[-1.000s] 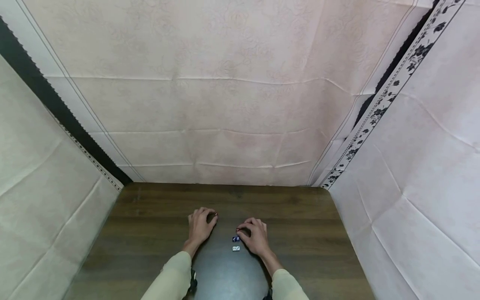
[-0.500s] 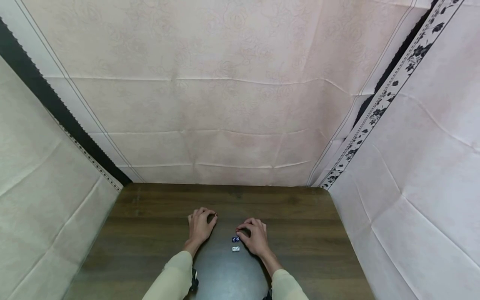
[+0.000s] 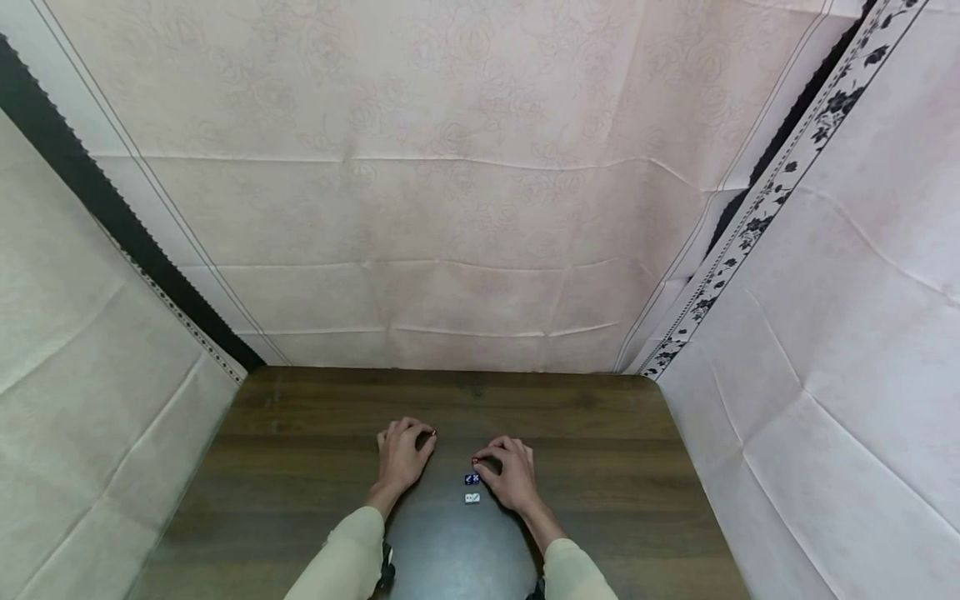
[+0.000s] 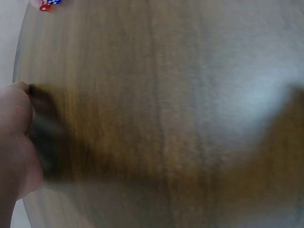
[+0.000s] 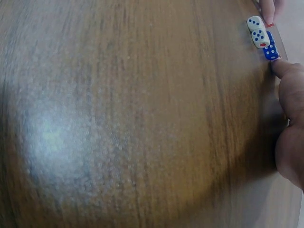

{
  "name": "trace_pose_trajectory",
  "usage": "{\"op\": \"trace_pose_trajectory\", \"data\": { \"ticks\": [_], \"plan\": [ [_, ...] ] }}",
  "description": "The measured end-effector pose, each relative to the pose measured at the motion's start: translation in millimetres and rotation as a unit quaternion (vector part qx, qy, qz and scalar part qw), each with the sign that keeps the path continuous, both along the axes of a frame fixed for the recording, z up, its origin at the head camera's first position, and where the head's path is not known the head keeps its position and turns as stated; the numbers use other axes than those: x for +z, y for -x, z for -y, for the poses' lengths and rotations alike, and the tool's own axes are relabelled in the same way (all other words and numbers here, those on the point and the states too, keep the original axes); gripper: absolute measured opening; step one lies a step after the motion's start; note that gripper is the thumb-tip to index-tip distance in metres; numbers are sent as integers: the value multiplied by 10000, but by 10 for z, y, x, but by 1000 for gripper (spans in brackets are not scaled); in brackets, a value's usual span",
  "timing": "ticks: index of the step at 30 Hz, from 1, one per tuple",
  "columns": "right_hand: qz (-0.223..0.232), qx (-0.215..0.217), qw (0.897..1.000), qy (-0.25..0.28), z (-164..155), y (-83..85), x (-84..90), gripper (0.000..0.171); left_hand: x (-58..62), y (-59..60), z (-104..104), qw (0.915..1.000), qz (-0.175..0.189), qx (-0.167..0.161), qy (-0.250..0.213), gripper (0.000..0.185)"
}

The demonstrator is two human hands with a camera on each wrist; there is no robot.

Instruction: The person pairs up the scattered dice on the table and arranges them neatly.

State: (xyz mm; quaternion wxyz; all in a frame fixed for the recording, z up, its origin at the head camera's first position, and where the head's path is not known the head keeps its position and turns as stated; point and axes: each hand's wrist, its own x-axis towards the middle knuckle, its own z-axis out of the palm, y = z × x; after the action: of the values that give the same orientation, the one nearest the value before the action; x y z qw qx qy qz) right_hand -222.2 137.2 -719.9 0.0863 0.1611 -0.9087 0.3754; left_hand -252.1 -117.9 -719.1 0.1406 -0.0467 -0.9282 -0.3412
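Note:
My left hand (image 3: 401,457) pinches a small red die (image 3: 433,432) between thumb and index finger, low over the table and left of the other dice. In the left wrist view only a sliver of red shows at its fingertips. Nearer the middle, my right hand (image 3: 513,475) holds another red die (image 4: 44,7) with thumb and forefinger. Just below that die lies a pair of blue dice (image 3: 472,479). A pair of white dice (image 3: 472,498) sits side by side closer to me. The right wrist view shows the white dice (image 5: 259,37) in front of a blue die (image 5: 271,51).
All this lies on a brown wood-grain table (image 3: 300,467) with a glossy reflection between my forearms. Pale cloth (image 3: 465,317) hangs behind the far edge, and more cloth (image 3: 847,400) hangs at both sides.
My left hand has shifted very slightly toward me with its red die. The right hand, the blue dice and the white dice stay where they were.

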Motion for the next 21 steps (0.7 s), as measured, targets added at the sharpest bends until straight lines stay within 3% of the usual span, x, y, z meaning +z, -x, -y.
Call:
{"op": "trace_pose_trajectory", "data": {
  "ticks": [16,21],
  "plan": [
    [21,-5,9999,-116,-2,11,2,11,71,-267,-173,9977,-250,-627,-35,8],
    [47,9,9999,-94,0,6,7,12,65,-336,-231,9965,-120,-829,48,10]
  ]
}}
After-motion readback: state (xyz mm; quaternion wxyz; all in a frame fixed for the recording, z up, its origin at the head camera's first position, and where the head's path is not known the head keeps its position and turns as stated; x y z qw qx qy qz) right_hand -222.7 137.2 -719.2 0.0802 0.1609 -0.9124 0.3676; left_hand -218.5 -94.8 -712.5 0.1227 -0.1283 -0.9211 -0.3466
